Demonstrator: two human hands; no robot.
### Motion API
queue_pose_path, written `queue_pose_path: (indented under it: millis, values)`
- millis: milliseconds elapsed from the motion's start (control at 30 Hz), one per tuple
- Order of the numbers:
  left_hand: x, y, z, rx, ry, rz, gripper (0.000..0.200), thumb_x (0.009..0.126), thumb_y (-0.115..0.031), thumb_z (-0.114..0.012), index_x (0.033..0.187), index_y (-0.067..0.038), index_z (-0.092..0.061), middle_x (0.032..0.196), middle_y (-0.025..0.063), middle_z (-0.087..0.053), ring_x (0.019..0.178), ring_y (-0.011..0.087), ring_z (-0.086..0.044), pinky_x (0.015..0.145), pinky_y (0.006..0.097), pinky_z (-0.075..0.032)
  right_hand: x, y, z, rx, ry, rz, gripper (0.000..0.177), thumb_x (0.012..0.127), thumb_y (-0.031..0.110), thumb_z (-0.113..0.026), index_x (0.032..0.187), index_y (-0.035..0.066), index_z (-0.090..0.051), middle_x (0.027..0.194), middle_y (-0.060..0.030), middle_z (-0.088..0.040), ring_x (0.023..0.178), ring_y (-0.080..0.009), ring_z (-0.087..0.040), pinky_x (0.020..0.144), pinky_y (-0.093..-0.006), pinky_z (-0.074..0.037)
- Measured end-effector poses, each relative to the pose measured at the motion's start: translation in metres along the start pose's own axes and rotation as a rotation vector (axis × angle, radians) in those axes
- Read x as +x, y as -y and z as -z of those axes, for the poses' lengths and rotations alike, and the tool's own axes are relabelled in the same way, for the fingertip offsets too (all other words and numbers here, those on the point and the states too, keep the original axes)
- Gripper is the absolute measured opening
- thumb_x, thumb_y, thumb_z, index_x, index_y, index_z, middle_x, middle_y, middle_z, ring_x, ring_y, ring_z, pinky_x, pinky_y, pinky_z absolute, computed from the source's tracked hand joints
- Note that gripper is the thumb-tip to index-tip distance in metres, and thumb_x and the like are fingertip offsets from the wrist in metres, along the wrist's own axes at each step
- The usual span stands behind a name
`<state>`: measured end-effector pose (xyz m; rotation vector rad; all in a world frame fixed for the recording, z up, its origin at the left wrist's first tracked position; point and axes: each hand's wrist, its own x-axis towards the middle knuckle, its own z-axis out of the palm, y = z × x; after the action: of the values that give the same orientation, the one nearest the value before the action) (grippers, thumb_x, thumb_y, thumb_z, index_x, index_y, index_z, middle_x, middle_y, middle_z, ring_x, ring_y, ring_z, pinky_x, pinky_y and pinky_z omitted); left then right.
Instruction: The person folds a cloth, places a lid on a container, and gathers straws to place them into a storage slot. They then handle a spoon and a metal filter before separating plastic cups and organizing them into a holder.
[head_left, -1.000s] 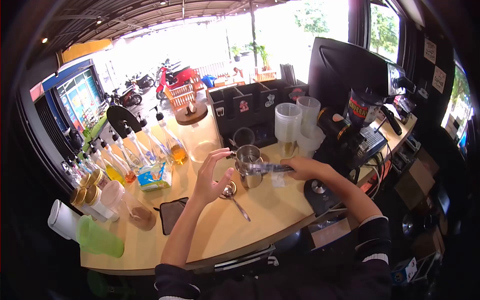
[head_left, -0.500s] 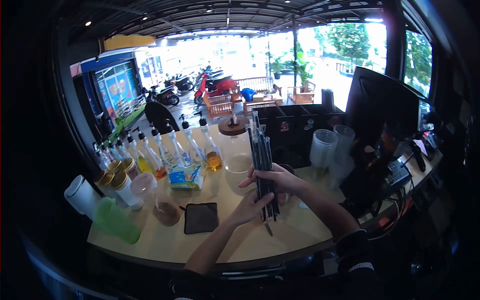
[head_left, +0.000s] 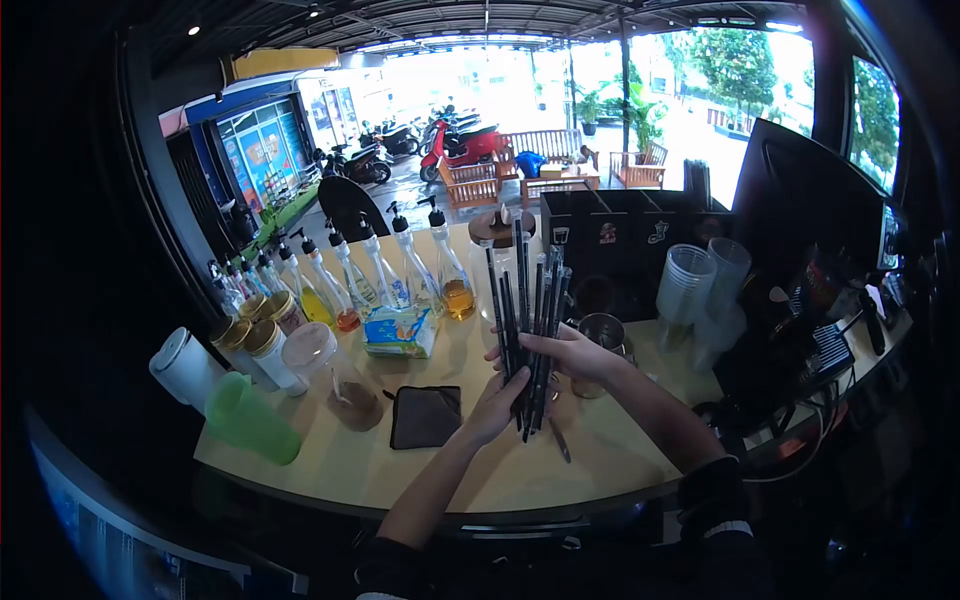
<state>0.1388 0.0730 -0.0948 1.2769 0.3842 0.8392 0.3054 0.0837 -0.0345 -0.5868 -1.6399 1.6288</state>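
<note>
A bundle of black drinking straws (head_left: 540, 310), some in clear wrappers, stands nearly upright in front of me above the counter. My left hand (head_left: 495, 405) grips its lower part, thumb across the straws. Slightly higher, my right hand (head_left: 565, 352) is closed round the bundle from the right. The straws fan apart at the top. Behind them stands a clear jar (head_left: 480, 270) with a brown wooden lid, partly hidden. A glass (head_left: 603, 335) is just beyond my right hand, and a thin dark utensil (head_left: 560, 440) lies on the counter below.
A dark pouch (head_left: 425, 417), a tissue pack (head_left: 400, 332) and pump bottles (head_left: 400, 265) stand or lie to the left, with a green cup (head_left: 250, 420) nearer the edge. Stacked plastic cups (head_left: 687, 285), a black organizer (head_left: 630, 240) and a monitor (head_left: 800, 200) are at the right.
The straws have spread from a tight bundle into a fan, their tops further apart. Both hands still hold them. The whole view has shifted, so the counter items appear further right.
</note>
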Motion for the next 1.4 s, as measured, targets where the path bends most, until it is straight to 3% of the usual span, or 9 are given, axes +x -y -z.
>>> queue_pose_path:
  millis: [133, 400, 500, 600, 833, 1000, 1233, 1333, 1400]
  values:
    - [0.004, 0.006, -0.002, -0.063, 0.027, -0.015, 0.036, 0.101, -0.031, -0.031, 0.105, 0.001, -0.047, 0.090, 0.0106, -0.058, 0.072, 0.0164, -0.061, 0.065, 0.0289, -0.053, -0.001, 0.000, -0.007, 0.020, -0.033, 0.078, 0.034, 0.096, 0.025, -0.049, 0.122, 0.004, -0.045, 0.090, -0.0055, -0.058, 0.089, -0.0125, -0.057, 0.080, -0.0282, -0.047]
    - [0.011, 0.011, -0.009, -0.261, 0.063, 0.015, 0.031, 0.098, -0.033, -0.039, 0.086, -0.005, -0.045, 0.069, 0.0057, -0.049, 0.059, 0.0135, -0.051, 0.054, 0.0261, -0.042, -0.003, -0.002, -0.006, -0.079, -0.024, 0.130, 0.031, 0.096, 0.026, -0.050, 0.117, 0.004, -0.044, 0.085, -0.0033, -0.054, 0.084, -0.0106, -0.054, 0.076, -0.0268, -0.047]
    - [0.015, 0.013, -0.007, 0.181, 0.128, -0.065, 0.021, 0.095, -0.022, -0.047, 0.082, -0.005, -0.046, 0.061, 0.0033, -0.045, 0.055, 0.0120, -0.048, 0.053, 0.0258, -0.041, -0.003, -0.008, -0.007, -0.101, -0.089, 0.134, 0.028, 0.095, 0.026, -0.051, 0.114, 0.006, -0.047, 0.080, 0.0000, -0.054, 0.078, -0.0074, -0.054, 0.073, -0.0245, -0.046]
    - [0.018, 0.015, -0.013, 0.176, -0.094, -0.007, 0.015, 0.091, -0.014, -0.051, 0.079, -0.006, -0.047, 0.058, -0.0002, -0.043, 0.050, 0.0092, -0.044, 0.049, 0.0244, -0.037, -0.001, -0.007, -0.004, -0.191, -0.075, 0.073, 0.032, 0.093, 0.021, -0.055, 0.118, 0.004, -0.043, 0.091, -0.0013, -0.054, 0.088, -0.0085, -0.053, 0.079, -0.0256, -0.046]
    - [0.017, 0.020, -0.001, 0.301, -0.089, -0.011, 0.025, 0.091, -0.024, -0.057, 0.074, -0.008, -0.048, 0.056, -0.0036, -0.045, 0.047, 0.0043, -0.042, 0.043, 0.0203, -0.035, 0.004, 0.063, 0.000, -0.646, -0.447, 0.627, 0.061, 0.090, 0.013, -0.055, 0.142, 0.009, -0.024, 0.140, -0.0092, -0.035, 0.118, -0.0181, -0.043, 0.097, -0.0354, -0.037]
    - [0.017, 0.014, -0.006, 0.390, -0.089, 0.030, 0.025, 0.091, -0.024, -0.057, 0.076, -0.009, -0.044, 0.056, -0.0042, -0.042, 0.047, 0.0034, -0.041, 0.043, 0.0197, -0.033, 0.001, 0.074, -0.007, -0.953, -0.242, 0.394, 0.042, 0.093, 0.018, -0.048, 0.132, 0.005, -0.044, 0.125, -0.0178, -0.052, 0.120, -0.0298, -0.048, 0.101, -0.0393, -0.034]
    - [0.021, 0.007, -0.005, 0.380, -0.094, -0.065, 0.026, 0.090, -0.024, -0.058, 0.073, -0.007, -0.048, 0.056, -0.0031, -0.047, 0.047, 0.0039, -0.044, 0.044, 0.0208, -0.035, -0.003, 0.070, -0.007, -1.251, -0.326, 0.684, 0.047, 0.093, 0.026, -0.049, 0.134, 0.003, -0.042, 0.133, -0.0169, -0.047, 0.125, -0.0319, -0.043, 0.105, -0.0423, -0.030]
    - [0.029, 0.011, -0.005, 0.315, -0.105, -0.045, 0.029, 0.090, -0.025, -0.059, 0.070, -0.006, -0.050, 0.057, -0.0022, -0.049, 0.048, 0.0045, -0.046, 0.045, 0.0208, -0.037, -0.002, 0.062, 0.000, -1.332, -0.059, 0.383, 0.047, 0.093, 0.024, -0.050, 0.134, 0.003, -0.042, 0.137, -0.0162, -0.044, 0.125, -0.0320, -0.043, 0.105, -0.0417, -0.030]
    - [0.035, 0.014, -0.004, 0.222, -0.112, -0.039, 0.029, 0.090, -0.025, -0.060, 0.070, -0.006, -0.050, 0.057, -0.0023, -0.048, 0.048, 0.0046, -0.046, 0.044, 0.0208, -0.037, -0.006, 0.062, 0.001, -1.211, -0.104, 0.410, 0.047, 0.093, 0.024, -0.051, 0.133, 0.003, -0.042, 0.137, -0.0162, -0.043, 0.125, -0.0313, -0.044, 0.105, -0.0406, -0.032]
